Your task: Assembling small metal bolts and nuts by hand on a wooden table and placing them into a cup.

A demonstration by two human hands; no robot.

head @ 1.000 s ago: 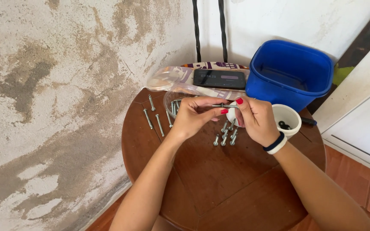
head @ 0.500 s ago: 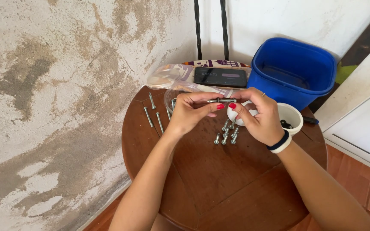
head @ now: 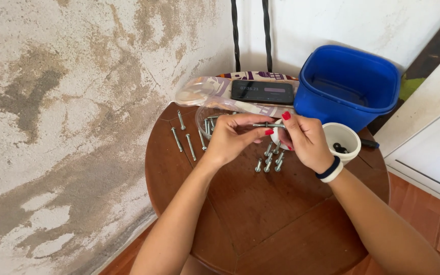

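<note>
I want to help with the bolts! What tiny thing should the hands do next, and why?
Probably set the long bolt down with the finished bolts lying on the round table. Both the left hand and right hand pinch it level in their fingers, just above that group. Whether anything is threaded on it cannot be told.

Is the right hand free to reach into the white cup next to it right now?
Probably not at once: the right hand and the left hand pinch one long bolt. The white cup stands open beside the right wrist, nothing between them.
</note>
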